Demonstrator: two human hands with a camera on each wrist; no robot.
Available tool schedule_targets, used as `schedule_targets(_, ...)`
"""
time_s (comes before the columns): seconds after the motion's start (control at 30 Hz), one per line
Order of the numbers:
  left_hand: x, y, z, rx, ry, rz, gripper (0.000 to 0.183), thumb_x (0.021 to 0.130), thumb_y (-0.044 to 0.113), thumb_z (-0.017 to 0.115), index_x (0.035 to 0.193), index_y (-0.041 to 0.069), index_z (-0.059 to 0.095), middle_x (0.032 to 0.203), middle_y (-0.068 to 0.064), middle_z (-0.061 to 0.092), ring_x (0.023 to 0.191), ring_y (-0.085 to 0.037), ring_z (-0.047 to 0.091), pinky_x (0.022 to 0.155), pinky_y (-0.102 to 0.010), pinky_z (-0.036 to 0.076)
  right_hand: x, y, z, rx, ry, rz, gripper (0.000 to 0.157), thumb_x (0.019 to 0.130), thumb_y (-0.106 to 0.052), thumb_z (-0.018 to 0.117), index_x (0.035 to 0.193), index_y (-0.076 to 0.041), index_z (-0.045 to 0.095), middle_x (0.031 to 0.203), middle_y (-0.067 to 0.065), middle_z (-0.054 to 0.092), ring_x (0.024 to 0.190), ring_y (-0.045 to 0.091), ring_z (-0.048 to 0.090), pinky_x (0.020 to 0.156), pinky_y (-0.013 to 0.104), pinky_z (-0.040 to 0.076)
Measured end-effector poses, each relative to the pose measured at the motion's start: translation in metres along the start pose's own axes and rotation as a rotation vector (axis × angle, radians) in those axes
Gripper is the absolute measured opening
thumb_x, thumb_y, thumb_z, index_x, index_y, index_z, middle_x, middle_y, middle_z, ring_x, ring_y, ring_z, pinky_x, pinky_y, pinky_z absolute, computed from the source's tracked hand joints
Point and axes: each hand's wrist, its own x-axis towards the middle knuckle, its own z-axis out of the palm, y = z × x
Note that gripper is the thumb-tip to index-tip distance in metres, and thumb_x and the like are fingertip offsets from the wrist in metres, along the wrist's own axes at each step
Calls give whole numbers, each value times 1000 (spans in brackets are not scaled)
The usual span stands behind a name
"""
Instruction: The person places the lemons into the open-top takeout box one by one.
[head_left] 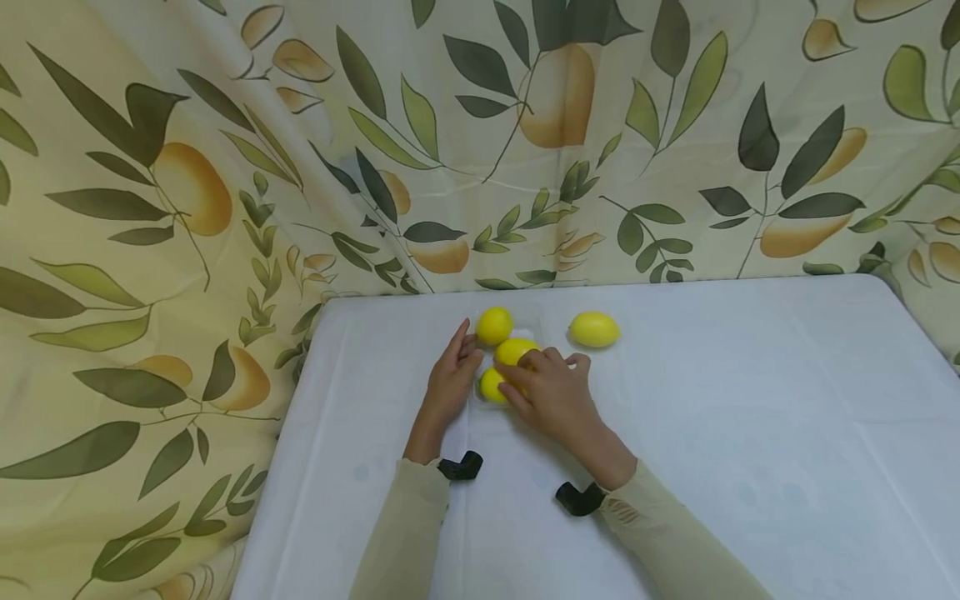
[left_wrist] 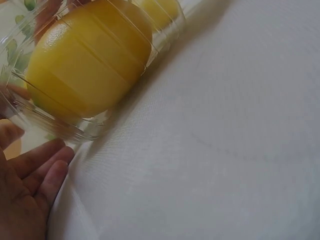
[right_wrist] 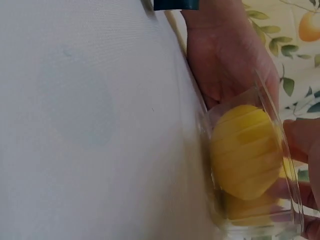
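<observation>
A clear plastic container [right_wrist: 287,231] on the table holds lemons. One lemon [head_left: 495,326] lies toward its far end and another lemon [head_left: 492,385] toward its near end. My right hand [head_left: 551,387] reaches over the container from the right, its fingers curled about the middle lemon [head_left: 516,351] and partly covering it. Along the left side stands my left hand [head_left: 448,379], fingers extended against the container wall. In the left wrist view those fingers [left_wrist: 52,162] are beside the container's lower edge, and a lemon [left_wrist: 92,60] shows through the ribbed plastic.
A single lemon [head_left: 595,330] lies on the white-covered table [head_left: 750,417], right of the container. Behind the table and on its left hangs a curtain [head_left: 480,208] with a leaf and fruit print. Dark wrist-worn devices [head_left: 461,466] sit at both cuffs.
</observation>
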Motion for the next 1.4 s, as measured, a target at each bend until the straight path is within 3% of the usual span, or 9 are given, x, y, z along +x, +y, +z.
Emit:
schedule_targets(0.23,-1,-1,0,-1,4,14,62,104,44,53,161,40,28,151,7,52,136,-16,54,118,-45,42,-4,9,-4,122,-2,28,37,100,-48,60,132,-32,70,113,0,70,103,26,57,83,54,36)
schedule_targets(0.57,0,-1,0,7,11,18,61,104,44,52,160,41,28,150,8,52,136,-15,54,118,-44,43,-2,26,-16,193,104,52,37,97,-43,66,129,-25,72,113,3,73,105,29,61,77,48,36)
schedule_targets(1.0,-2,-3,0,-7,4,6,61,104,45,52,160,43,27,150,11,51,136,-13,53,119,-43,41,1,65,-33,238,174,245,43,96,-40,68,135,-19,67,125,12,67,118,37,50,85,57,38)
schedule_targets(1.4,-1,-1,1,1,6,21,61,104,43,52,161,41,27,152,8,51,137,-14,52,118,-42,42,4,89,-43,229,190,333,49,96,-42,67,138,-16,64,132,17,63,121,42,48,87,62,36)
